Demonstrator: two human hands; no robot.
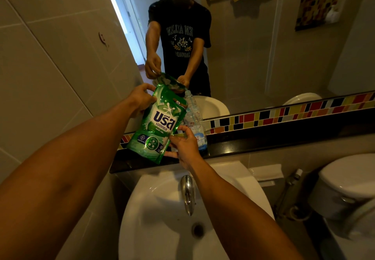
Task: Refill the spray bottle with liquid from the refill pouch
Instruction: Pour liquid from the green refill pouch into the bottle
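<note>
Gripping the top edge, left hand (140, 99) tilts the green plastic refill pouch (160, 121) while right hand (183, 144) pinches its bottom corner, spout touching the clear plastic bottle (194, 121) on the black ledge (263, 140) above the white sink (162, 219).

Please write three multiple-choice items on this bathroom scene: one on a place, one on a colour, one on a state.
1. Where does the clear bottle stand?
A. in the basin
B. on the dark ledge under the mirror
C. on the toilet

2. What colour is the pouch?
A. green
B. red
C. white

3. How is the pouch held?
A. lying flat
B. by one hand
C. by both hands

Answers:
1 B, the bottle rests on the ledge.
2 A, its face is green.
3 C, the left hand grips its upper edge and the right hand its lower corner.
</note>
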